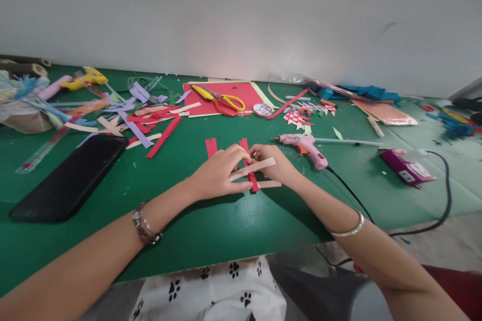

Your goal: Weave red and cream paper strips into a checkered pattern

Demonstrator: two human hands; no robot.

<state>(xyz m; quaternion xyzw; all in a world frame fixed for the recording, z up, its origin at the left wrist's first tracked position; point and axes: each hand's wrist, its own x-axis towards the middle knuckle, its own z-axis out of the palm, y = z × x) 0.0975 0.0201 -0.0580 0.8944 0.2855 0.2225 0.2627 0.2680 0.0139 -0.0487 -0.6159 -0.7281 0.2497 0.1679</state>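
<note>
Both my hands meet over a small group of paper strips at the middle of the green table (169, 241). My left hand (216, 175) has its fingers closed on a cream paper strip (259, 166), which slants across the red paper strips (253, 180). My right hand (273, 160) pinches at the far part of the same red strips; its fingertips are partly hidden. A second cream strip (269, 184) lies lower, crossing under or beside the red ones. More red strips (211, 147) stick out beyond my left hand.
A pink glue gun (307, 148) lies right of my hands, its cord trailing toward a purple power block (404, 165). Scissors (218, 99) rest on red paper sheets (196, 105). Leftward are loose strips (163, 138), a black phone (71, 178) and a yellow glue gun (85, 80).
</note>
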